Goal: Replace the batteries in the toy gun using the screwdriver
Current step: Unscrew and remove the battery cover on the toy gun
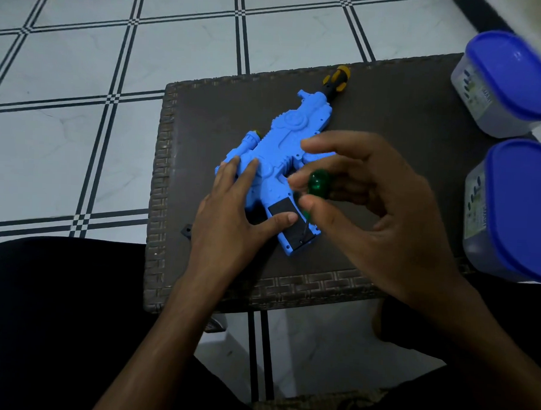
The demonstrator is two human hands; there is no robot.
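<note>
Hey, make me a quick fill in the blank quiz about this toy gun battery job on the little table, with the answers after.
1. The right hand pinches a screwdriver with a ____ handle.
2. The left hand presses on the ____ toy gun.
3. The screwdriver tip meets the ____ battery cover on the grip.
4. Two tubs at the right have ____ lids.

Answers: green; blue; black; blue

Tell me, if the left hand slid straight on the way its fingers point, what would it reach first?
The left hand already rests flat on the blue toy gun, fingers pointing up along its body. Sliding on, it would likely meet the small scope-like barrel on the gun's side first, though depth is hard to judge.
</note>
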